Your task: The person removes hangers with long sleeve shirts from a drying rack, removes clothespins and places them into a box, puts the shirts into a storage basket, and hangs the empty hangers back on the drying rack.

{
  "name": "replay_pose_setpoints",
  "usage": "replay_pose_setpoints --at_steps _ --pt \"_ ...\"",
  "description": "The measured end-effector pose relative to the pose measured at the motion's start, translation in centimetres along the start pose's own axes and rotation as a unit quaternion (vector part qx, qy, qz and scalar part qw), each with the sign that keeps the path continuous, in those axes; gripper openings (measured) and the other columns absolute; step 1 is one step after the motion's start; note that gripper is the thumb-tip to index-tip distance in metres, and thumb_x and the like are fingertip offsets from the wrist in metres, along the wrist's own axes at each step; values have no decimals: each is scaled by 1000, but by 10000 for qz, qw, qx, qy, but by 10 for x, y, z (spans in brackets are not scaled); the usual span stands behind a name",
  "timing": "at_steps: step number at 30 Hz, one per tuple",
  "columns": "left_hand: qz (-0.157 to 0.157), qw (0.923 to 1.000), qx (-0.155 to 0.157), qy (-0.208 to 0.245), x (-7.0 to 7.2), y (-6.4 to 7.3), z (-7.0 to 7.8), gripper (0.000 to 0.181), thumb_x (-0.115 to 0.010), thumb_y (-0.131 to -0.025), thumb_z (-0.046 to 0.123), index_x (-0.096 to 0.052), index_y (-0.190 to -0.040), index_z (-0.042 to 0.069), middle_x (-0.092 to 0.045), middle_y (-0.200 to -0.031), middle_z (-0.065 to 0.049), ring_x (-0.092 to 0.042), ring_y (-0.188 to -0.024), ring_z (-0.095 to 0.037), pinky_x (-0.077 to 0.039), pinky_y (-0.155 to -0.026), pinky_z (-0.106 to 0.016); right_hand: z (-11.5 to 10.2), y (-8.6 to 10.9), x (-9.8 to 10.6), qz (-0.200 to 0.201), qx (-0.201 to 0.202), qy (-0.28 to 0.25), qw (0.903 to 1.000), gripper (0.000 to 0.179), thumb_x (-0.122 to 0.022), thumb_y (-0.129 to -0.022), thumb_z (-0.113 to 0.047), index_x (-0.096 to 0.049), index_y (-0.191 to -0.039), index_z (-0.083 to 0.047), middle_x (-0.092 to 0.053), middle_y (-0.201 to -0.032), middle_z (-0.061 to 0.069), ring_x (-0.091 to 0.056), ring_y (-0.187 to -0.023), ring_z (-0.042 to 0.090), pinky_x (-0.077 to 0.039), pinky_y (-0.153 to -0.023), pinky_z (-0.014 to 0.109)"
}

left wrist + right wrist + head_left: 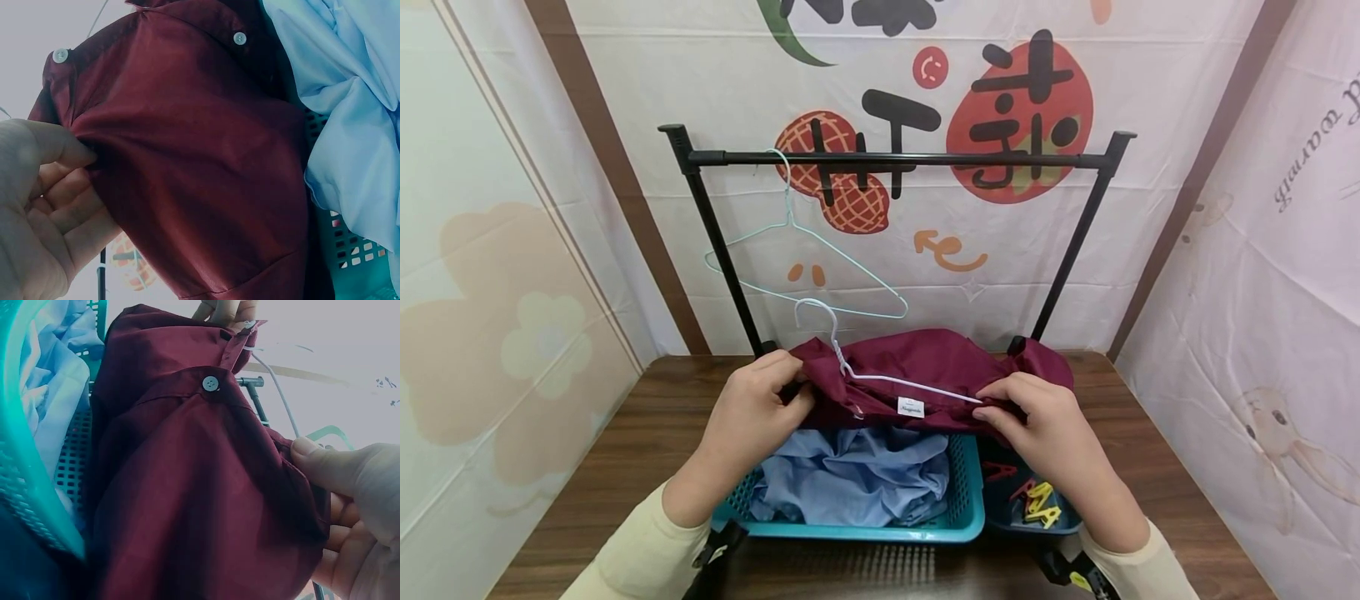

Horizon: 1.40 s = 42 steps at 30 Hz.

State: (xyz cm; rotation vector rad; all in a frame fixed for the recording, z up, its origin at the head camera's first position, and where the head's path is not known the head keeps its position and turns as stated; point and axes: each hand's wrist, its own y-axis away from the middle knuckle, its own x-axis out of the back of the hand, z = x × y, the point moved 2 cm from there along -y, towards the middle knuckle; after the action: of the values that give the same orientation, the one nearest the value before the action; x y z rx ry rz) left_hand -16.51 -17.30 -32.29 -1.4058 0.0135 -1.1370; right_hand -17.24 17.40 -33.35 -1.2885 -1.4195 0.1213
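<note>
A maroon buttoned shirt (925, 354) is held up between my two hands above a teal basket (850, 531). My left hand (760, 408) pinches the fabric on the left; the left wrist view shows thumb and fingers on the cloth (187, 144). On the right, my right hand (1037, 417) pinches the shirt together with the end of a white wire hanger (895, 381). The hanger's hook stands up at the left, and its right arm lies across the collar area above a white label (911, 407). Its left arm is hidden by fabric. A button (210, 383) shows in the right wrist view.
Light blue cloth (857, 479) lies in the basket. Beside it, a dark container (1067, 527) holds yellow and red clips (1041, 504). Behind stands a black rack (910, 158) with a pale turquoise hanger (850, 312) on its bar. Everything stands on a wooden table (610, 467).
</note>
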Motion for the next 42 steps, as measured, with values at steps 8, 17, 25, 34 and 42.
replay_pose_setpoints --at_steps 8,17,25,34,42 --pt "76 9999 65 78 0 2 -3 19 -74 -85 2 -72 -90 21 -62 -83 8 -51 -73 -8 -39 -64 -17 2 6 2 190 -81 -24 9998 25 -87 -80 -6 -76 -99 -19 -72 -94 -12 -60 -80 4 -46 -72 11" --pt "108 9998 108 97 -1 3 -4 19 -74 -84 2 -72 -87 20 -62 -81 8 -50 -71 -7 -39 -63 -17 7 12 4 368 -192 -92 9991 26 -87 -79 -7 -77 -99 -19 -72 -93 -12 -56 -76 4 -43 -67 13" --pt "147 9997 177 -14 0 4 -7 18 -75 -83 1 -72 -85 19 -62 -81 9 -52 -71 -7 -39 -65 -17 9 15 8 446 -242 -156 9986 26 -87 -78 -5 -77 -99 -18 -73 -94 -11 -54 -73 3 -42 -64 13" --pt "212 9994 272 -12 1 4 -10 18 -75 -83 1 -72 -84 19 -62 -80 8 -50 -69 -7 -38 -63 -17 11 15 13 528 -331 -250 9977 29 -87 -79 -6 -77 -99 -24 -74 -94 -11 -53 -71 3 -42 -60 14" --pt "305 9991 266 119 0 5 -12 20 -75 -83 -1 -71 -83 19 -61 -78 8 -48 -68 -8 -37 -62 -17 17 17 15 416 -552 -124 9975 28 -87 -79 -7 -78 -100 -23 -75 -95 -12 -61 -78 4 -49 -65 14"
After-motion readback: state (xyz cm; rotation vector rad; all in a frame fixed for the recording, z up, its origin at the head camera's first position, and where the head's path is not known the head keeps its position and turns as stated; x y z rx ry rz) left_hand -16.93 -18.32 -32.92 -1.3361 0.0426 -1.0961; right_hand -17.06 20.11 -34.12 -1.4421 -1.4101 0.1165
